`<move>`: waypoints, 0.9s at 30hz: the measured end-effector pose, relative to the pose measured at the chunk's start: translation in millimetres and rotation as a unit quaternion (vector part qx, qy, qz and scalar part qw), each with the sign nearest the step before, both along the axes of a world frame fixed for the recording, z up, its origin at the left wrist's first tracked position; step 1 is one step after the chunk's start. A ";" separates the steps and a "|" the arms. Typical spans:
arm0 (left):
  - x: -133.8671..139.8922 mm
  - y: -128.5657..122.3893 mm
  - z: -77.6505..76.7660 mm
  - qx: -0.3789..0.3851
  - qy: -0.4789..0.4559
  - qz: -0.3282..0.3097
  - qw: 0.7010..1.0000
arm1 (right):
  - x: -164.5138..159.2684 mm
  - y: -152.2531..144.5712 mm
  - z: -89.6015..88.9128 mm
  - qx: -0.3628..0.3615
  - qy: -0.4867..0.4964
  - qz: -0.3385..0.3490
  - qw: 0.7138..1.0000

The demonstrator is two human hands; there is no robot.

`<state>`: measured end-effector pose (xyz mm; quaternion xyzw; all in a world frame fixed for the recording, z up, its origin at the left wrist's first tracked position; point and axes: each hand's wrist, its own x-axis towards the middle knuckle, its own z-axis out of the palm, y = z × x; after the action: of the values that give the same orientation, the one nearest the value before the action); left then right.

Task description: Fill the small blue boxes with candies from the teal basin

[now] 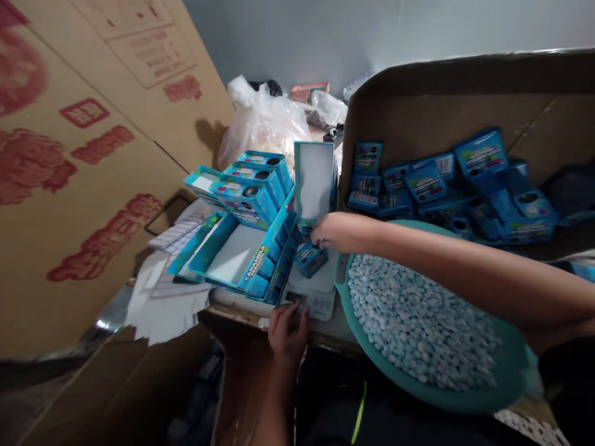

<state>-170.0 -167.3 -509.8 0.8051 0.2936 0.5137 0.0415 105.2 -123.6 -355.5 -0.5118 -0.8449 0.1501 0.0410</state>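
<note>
A small blue candy box (pixel 311 260) sits on a white kitchen scale (pixel 320 305). My right hand (pixel 329 230) is over the top of the box with its fingers pinched together; what is between the fingertips is hidden. At the scale's front edge, near the dark display, rests my left hand (pixel 287 327), thumb and fingers apart and holding nothing. Just right of the scale, a teal basin (pixel 372 365) is full of small pale blue and white candies (pixel 418 316). My right forearm passes over it.
Blue display trays (pixel 237 251) are stacked left of the scale, with blue boxes (pixel 246 198) on top. Papers (pixel 167 291) lie beside them. A large carton (pixel 465 118) behind the basin holds several blue packs (pixel 425 181). A printed cardboard box (pixel 93 186) stands left.
</note>
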 end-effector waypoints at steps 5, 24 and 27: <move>0.6 -6.1 -9.6 -0.034 0.002 0.029 0.999 | -2.2 6.5 -1.8 0.015 -0.022 0.029 0.999; 2.0 -15.2 -10.4 -0.095 -0.032 0.020 0.995 | -5.3 8.7 -9.7 0.006 -0.018 0.025 0.999; -0.2 -14.3 -8.7 -0.100 -0.022 0.010 0.995 | -2.4 5.0 -9.8 0.012 -0.001 0.030 0.999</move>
<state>-170.2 -181.6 -518.4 0.7824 0.3504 0.4998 0.1235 102.8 -118.5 -365.2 -0.4862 -0.8615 0.1403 0.0416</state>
